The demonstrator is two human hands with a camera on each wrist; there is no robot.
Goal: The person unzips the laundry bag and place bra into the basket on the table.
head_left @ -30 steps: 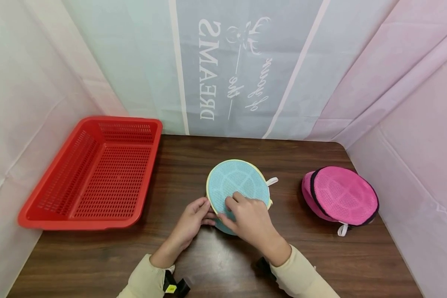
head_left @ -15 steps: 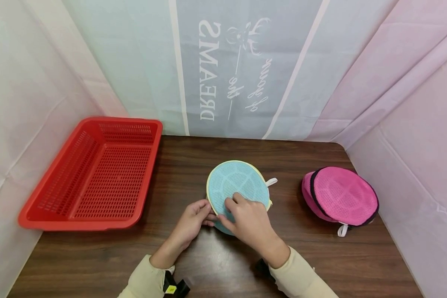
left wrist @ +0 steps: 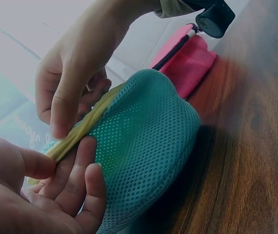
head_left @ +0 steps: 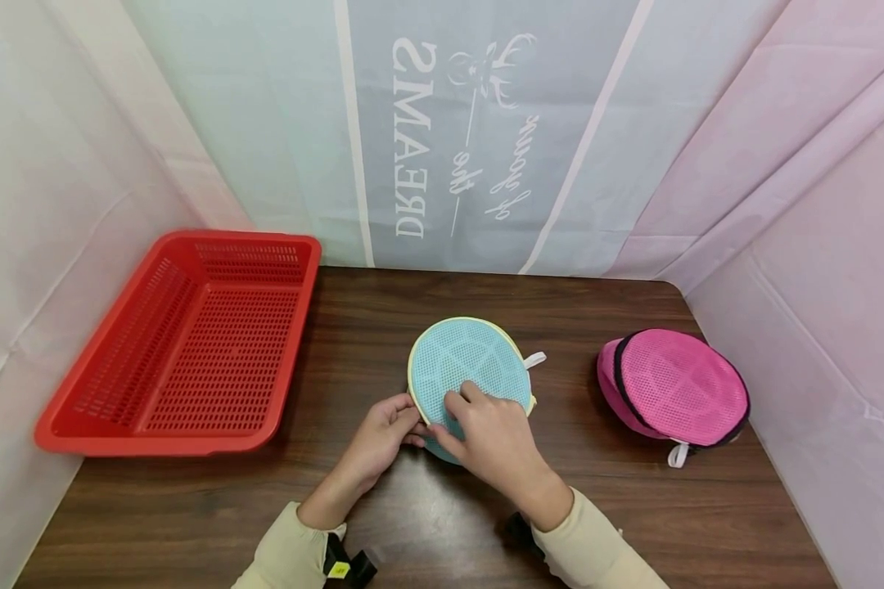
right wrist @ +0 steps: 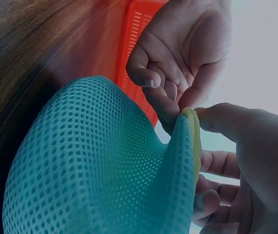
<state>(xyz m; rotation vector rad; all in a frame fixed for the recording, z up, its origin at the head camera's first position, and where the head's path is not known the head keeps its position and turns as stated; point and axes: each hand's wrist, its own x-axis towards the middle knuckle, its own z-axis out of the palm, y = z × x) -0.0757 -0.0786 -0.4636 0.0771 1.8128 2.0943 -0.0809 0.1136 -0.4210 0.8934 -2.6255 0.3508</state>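
Note:
A round light-blue mesh laundry bag (head_left: 479,348) with yellow zipper trim and a white loop (head_left: 535,360) rests on the table in front of me. My left hand (head_left: 380,438) pinches the yellow trim (left wrist: 75,135) at the bag's near left edge, thumb on one side and fingers on the other. Close beside it, my right hand (head_left: 497,433) lies over the lid with its fingers curled. Its thumb (right wrist: 226,119) presses on the trim near the left fingertips. In the left wrist view the mesh side (left wrist: 153,141) bulges below the trim. No zipper pull is distinguishable between the hands.
To the right stands a pink mesh bag (head_left: 685,384) with black trim and a white loop. A red plastic basket (head_left: 295,384) with slotted walls sits at the left. Hanging cloth (head_left: 486,164) borders the wooden table (head_left: 383,319) at the back and sides.
The bag's white loop has shifted very slightly left. Both hands keep almost the same place and grip at the near left edge.

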